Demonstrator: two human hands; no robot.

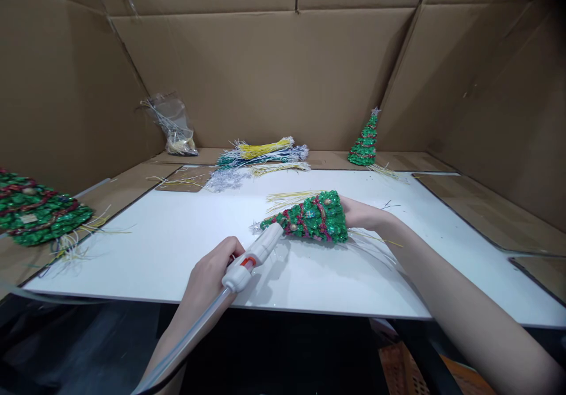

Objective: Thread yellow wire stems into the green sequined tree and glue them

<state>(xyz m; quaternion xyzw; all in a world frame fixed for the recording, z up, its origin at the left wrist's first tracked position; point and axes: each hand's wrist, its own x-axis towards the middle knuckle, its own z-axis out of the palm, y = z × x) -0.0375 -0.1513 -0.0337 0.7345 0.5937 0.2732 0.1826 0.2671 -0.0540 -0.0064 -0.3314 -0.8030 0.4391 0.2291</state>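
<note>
The green tinsel tree (316,218) lies on its side above the middle of the white table (145,259), its silvery star (255,227) pointing to nine o'clock and its wide base to three. It looks light and springy, probably hollow, with a rough surface unlikely to slip; the star and the thin trim seem the fragile parts, easily bent. The base rim looks like the firmest place to take hold. The right hand (359,213) is there, at the three o'clock end, but its fingers are hidden behind the base, so I cannot tell how they close.

At eight o'clock from the tree, the left hand (214,271) has its fingers curled around the handle of a white glue gun (254,259), nozzle beside the narrow end; contact is unclear.

The tabletop looks smooth and glossy. Wire bundles (265,149) lie at eleven o'clock, a clear bag (174,127) at ten, a standing tree (365,141) at one and another tree (39,212) at nine. Cardboard walls (247,76) enclose the far side and flanks.
</note>
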